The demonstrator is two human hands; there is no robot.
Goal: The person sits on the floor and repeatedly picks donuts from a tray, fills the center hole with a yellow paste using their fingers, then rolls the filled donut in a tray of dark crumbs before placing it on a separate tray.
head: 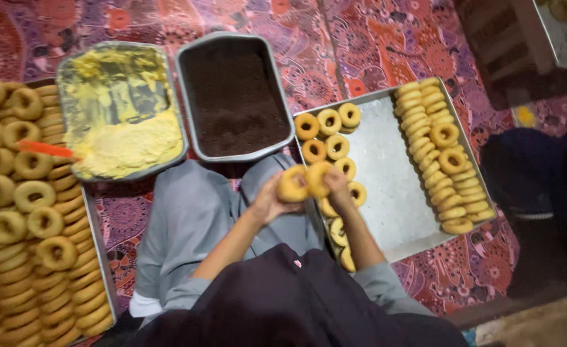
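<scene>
Overhead, both hands meet above the lap: left hand [269, 204] fingers grip one doughnut [292, 185], right hand [336, 186] fingers grip a second doughnut [317, 178], the two rings touching. Just beyond the right fingers lies the steel tray [386, 173]; chocolate pan [233, 96] and yellow cream pan [119, 109] sit farther ahead on patterned cloth [360, 45].

Golden doughnuts [304, 182]; perhaps red-purple patterned cloth [386, 45]
</scene>
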